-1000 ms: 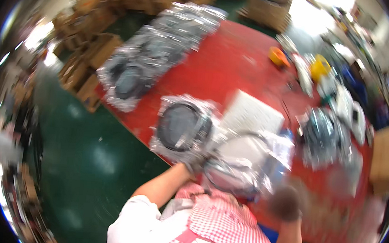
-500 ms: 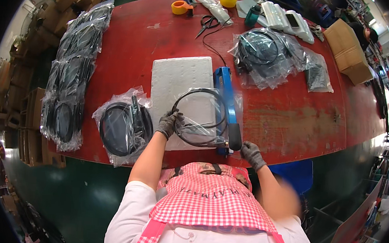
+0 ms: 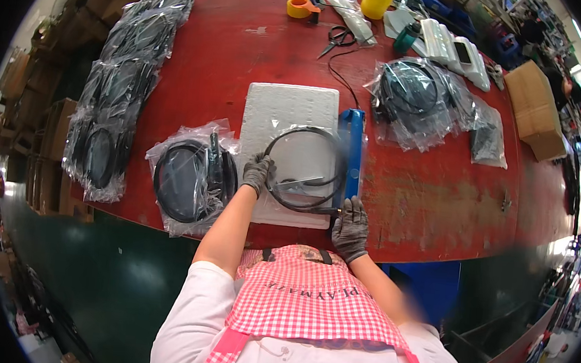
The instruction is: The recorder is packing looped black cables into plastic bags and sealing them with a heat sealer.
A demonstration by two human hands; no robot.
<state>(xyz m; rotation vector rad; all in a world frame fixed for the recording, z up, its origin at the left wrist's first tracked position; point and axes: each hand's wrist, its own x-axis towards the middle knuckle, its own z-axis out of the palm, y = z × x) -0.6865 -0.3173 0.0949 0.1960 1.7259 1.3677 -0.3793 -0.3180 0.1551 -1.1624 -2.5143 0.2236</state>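
Observation:
A coiled black cable in a clear plastic bag lies over a white foam board. My left hand, in a grey glove, is closed at the coil's left side, gripping the bag's edge. Along the right side of the bag stands a blue heat sealer. My right hand, also gloved, rests on the sealer's front end with its fingers stretched forward. It covers that end, so the sealer's black handle is hidden. The bag's right edge meets the sealer; whether it lies inside the jaws cannot be seen.
Left of the board lies another bagged cable; a row of bagged cables runs along the table's left edge. More bagged cables lie back right, near a cardboard box. Scissors and tape rolls sit at the back.
My right hand has moved left and onto the sealer's front end, from beside its black handle. The sealer's arm looks lowered. My left hand keeps its hold, and the view has shifted slightly.

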